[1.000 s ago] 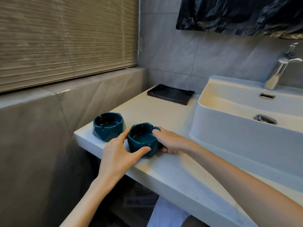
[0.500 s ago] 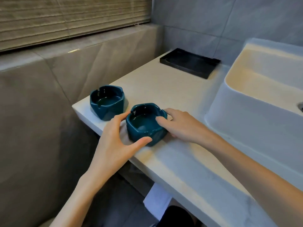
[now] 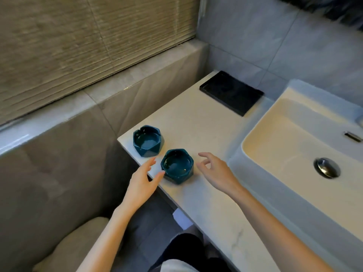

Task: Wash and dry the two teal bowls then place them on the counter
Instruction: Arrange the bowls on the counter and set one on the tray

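Two faceted teal bowls stand upright on the white counter (image 3: 196, 122) near its left end. The far bowl (image 3: 147, 140) sits by the counter's corner. The near bowl (image 3: 177, 165) stands just in front of it, by the front edge. My left hand (image 3: 142, 182) hovers open at the near bowl's left, its thumb tip right by the bowl's side. My right hand (image 3: 215, 169) hovers open a short way to the bowl's right, fingers curled and apart, holding nothing.
A white basin (image 3: 275, 146) with a metal drain (image 3: 327, 167) fills the right side. A black tray (image 3: 231, 92) lies at the counter's back. A tiled ledge (image 3: 98, 99) and window blind rise on the left. A beige seat (image 3: 74, 246) sits below.
Both hands have let go of the near bowl and drawn apart from it. The bowl rests on the counter. The camera has tilted and now looks down more steeply.
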Demonstrator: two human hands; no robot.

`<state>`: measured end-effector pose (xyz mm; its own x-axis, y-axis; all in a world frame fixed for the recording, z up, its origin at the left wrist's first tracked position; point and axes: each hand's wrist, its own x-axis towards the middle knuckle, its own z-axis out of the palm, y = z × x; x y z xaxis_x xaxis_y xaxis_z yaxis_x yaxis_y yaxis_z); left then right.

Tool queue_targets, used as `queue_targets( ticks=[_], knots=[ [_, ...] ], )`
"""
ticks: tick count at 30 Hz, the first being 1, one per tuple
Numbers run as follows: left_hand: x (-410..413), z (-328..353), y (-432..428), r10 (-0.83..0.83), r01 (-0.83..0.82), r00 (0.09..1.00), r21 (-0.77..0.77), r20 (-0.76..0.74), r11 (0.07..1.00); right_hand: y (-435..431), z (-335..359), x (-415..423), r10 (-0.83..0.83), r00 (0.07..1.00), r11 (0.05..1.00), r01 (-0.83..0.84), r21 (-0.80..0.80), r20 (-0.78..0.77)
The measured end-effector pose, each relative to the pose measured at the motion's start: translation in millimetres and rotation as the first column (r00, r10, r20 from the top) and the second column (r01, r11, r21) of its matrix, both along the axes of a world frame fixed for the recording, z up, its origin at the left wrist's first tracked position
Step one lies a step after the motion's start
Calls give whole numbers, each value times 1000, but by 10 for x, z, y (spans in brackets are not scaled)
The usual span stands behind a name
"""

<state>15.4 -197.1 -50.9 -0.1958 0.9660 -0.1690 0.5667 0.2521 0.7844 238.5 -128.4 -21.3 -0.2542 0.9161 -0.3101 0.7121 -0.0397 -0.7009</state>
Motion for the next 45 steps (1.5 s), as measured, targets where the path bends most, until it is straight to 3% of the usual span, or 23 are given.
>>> queue_targets(
  ticks=[10, 15, 22, 31, 37, 45],
  knots=[
    [-316, 658, 84, 321, -310, 945, -135, 68, 941, 23, 569, -238, -5, 992, 1000, 5, 5, -128],
    [-595, 589, 348, 370, -341, 925, -238, 87, 910, 210, 533, -586, 17, 990, 999, -24, -47, -141],
    [-927, 269, 909, 222, -183, 974, -401, 51, 898, 609, 261, -1085, 29, 999, 992, -32, -124, -24],
    [-1215, 44, 1318, -162, 152, 986, -525, 27, 838, 923, -171, -1639, 101, 914, 978, -20, -206, 392],
    [-1301, 7, 1471, -168, 220, 975, -490, 149, 843, 883, -167, -1787, -3, 904, 979, 90, -183, 427],
    [-1287, 261, 2095, -292, 360, 931, -412, 220, 837, 1061, 126, -1735, -357, 898, 908, 399, -131, 258]
  ],
)
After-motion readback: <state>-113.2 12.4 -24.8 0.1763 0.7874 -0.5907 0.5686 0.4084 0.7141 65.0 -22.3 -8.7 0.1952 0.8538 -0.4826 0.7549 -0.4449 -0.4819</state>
